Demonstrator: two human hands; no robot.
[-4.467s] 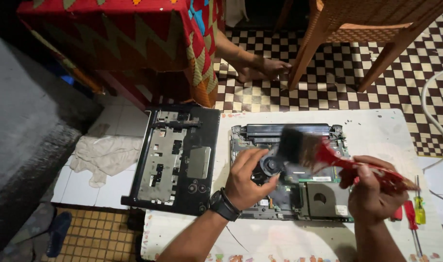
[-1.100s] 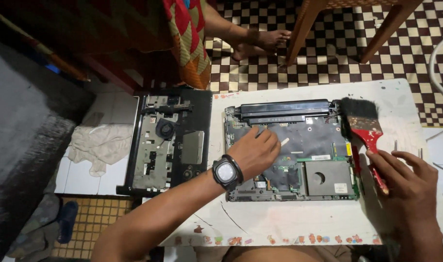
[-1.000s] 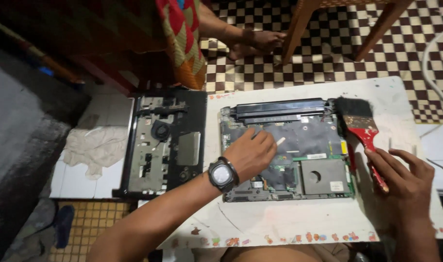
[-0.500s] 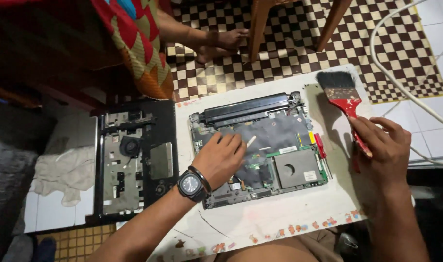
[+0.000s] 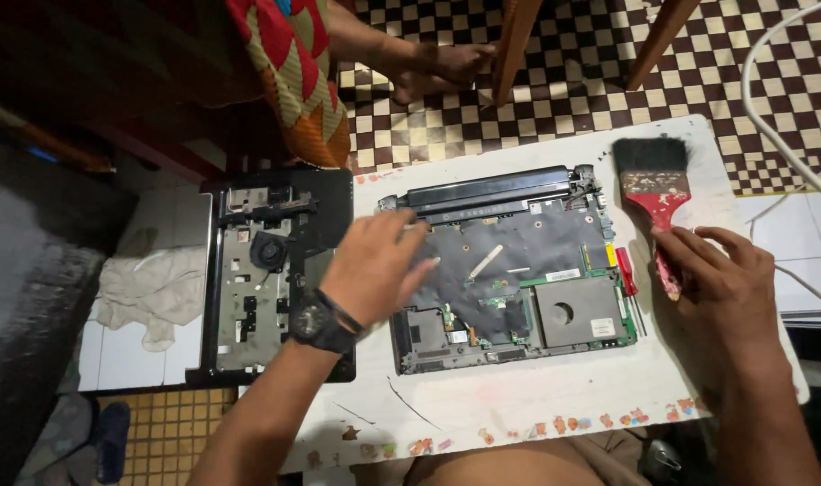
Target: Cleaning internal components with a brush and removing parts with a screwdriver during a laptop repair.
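Hands (image 5: 379,270) flanking opened laptop (image 5: 518,270)

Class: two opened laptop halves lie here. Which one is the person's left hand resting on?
The right-hand half, on the white board, with circuit board exposed; left hand covers its left edge. The black shell lies untouched.

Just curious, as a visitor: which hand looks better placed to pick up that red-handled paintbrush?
Probably the right hand: its fingers already rest by the red-handled black-bristled paintbrush, while the left hand lies on the opened laptop base.

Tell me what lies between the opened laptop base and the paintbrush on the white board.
A small red screwdriver lies between the laptop base and the red-handled paintbrush, along the base's edge, in the head view.
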